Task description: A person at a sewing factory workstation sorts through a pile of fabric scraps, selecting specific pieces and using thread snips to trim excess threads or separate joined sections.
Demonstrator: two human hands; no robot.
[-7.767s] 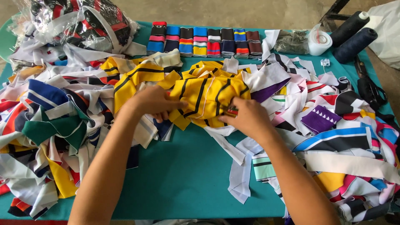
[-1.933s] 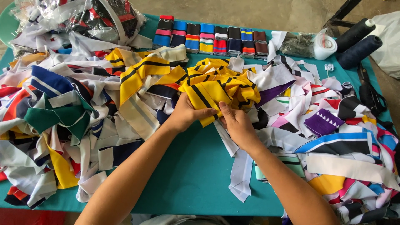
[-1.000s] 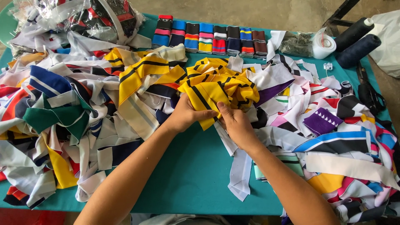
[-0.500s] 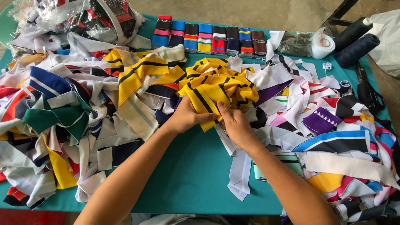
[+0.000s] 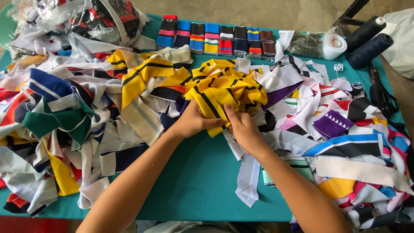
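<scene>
A bunch of yellow fabric strips with black stripes (image 5: 224, 88) lies gathered in the middle of the teal table (image 5: 194, 177). My left hand (image 5: 192, 121) grips the near edge of the bunch from the left. My right hand (image 5: 241, 127) pinches the same edge from the right, its thumb on top of the cloth. Both hands touch each other at the bunch's lower corner. More yellow and black strips (image 5: 144, 73) lie spread to the left of the bunch.
Heaps of mixed coloured fabric strips (image 5: 56, 116) cover the left and right (image 5: 345, 129) of the table. A row of folded striped bands (image 5: 215, 39) lines the far edge. A plastic bag of cloth (image 5: 86, 17), a tape roll (image 5: 334, 45), dark thread cones (image 5: 368, 41) and scissors (image 5: 381, 92) lie at the back and right.
Over the earlier frames my hands moved from wide apart on the yellow bunch to close together at its near edge. In the last second they barely shifted.
</scene>
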